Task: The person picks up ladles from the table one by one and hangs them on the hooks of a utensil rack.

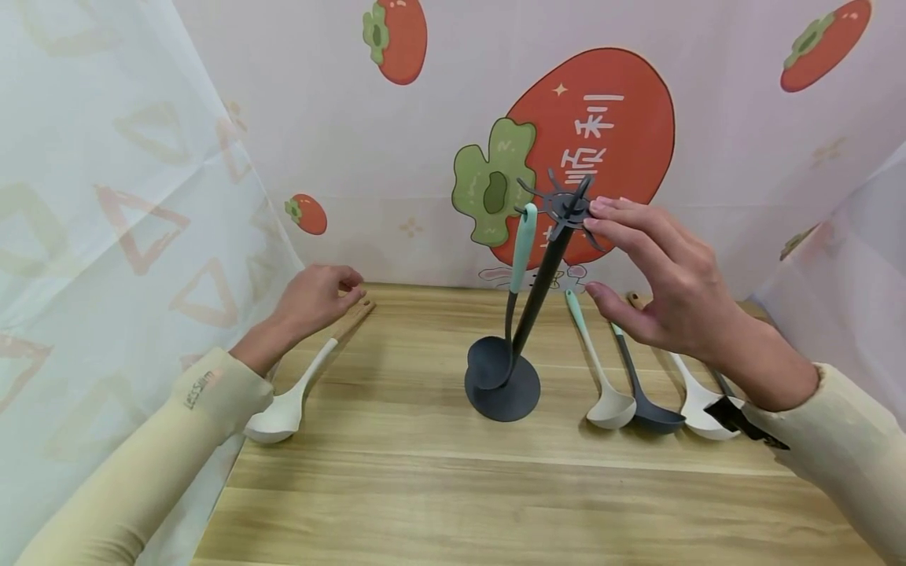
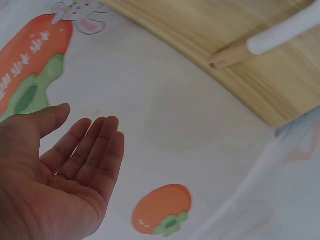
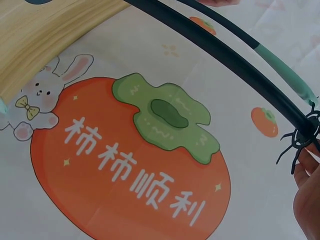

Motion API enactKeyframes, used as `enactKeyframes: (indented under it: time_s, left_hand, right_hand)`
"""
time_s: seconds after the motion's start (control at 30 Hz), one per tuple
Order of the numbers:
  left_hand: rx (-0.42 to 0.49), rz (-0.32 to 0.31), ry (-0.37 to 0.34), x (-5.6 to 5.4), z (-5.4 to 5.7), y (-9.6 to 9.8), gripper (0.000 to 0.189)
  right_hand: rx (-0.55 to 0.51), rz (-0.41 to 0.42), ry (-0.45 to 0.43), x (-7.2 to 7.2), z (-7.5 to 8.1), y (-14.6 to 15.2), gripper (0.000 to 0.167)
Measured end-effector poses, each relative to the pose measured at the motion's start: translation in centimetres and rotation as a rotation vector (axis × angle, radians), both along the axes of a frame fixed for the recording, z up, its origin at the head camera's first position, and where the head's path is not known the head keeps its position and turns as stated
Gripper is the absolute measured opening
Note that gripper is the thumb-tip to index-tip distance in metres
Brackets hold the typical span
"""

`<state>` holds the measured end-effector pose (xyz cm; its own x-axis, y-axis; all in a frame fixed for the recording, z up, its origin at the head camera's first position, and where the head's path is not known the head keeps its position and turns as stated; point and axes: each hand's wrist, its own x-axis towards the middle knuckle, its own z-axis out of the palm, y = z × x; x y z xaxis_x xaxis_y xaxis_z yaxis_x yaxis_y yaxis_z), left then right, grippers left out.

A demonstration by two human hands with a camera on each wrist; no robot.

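The right hand point(image 1: 665, 275) is touching the hooked crown point(image 1: 566, 207) of the dark utensil stand point(image 1: 542, 295) with outstretched fingertips, grasping nothing, its thumb standing apart. The dark ladle with a mint handle point(image 1: 518, 267) is hanging from the crown's left side, its bowl showing above the round base point(image 1: 515, 405). The left hand point(image 1: 311, 299) is hovering, relaxed and empty, near the wooden handle of a white ladle point(image 1: 286, 410). Steadying the stand well probably means keeping fingertip pressure light (a sideways nudge could be setting the ladle swinging) and holding the right forearm clear of the ladles point(image 1: 658, 417) lying below.
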<state>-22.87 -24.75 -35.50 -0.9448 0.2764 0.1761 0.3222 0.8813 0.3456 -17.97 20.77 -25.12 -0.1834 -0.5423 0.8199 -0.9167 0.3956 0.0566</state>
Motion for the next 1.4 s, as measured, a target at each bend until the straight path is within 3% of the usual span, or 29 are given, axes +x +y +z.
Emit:
enactKeyframes:
  time_s: [0.17, 0.47, 0.7, 0.87, 1.03, 1.17, 1.3, 1.4]
  left_hand:
    - [-0.047, 0.027, -0.06, -0.6, -1.2, -1.6, 0.032]
    - [-0.12, 0.054, -0.118, -1.6, -2.2, -3.2, 0.039]
    - [-0.202, 0.054, -0.151, -2.4, -3.0, -3.5, 0.024]
    - [-0.217, 0.049, -0.16, -2.9, -3.5, -3.8, 0.026]
    - [-0.236, 0.054, -0.181, -3.3, -4.2, -3.9, 0.043]
    - [-0.255, 0.054, -0.199, -3.5, -5.0, -3.9, 0.027]
    - [-0.288, 0.036, -0.232, -3.7, -5.9, -3.8, 0.04]
    - [-0.311, 0.039, -0.236, -3.8, -6.6, -3.7, 0.039]
  right_hand:
    - [0.0, -0.002, -0.008, 0.0, 0.0, 0.1, 0.059]
    - [-0.006, -0.012, -0.016, 0.0, 0.0, 0.2, 0.06]
    - [0.002, -0.029, -0.022, 0.1, 0.0, 0.4, 0.06]
    - [0.01, -0.036, -0.026, 0.1, 0.0, 0.4, 0.061]
    - [0.011, -0.041, -0.031, 0.0, 0.1, 0.4, 0.061]
    - [0.013, -0.043, -0.032, 0.0, 0.1, 0.3, 0.061]
    - [0.012, -0.041, -0.032, 0.0, 0.1, 0.3, 0.061]
    - [0.013, -0.04, -0.033, 0.0, 0.1, 0.3, 0.061]
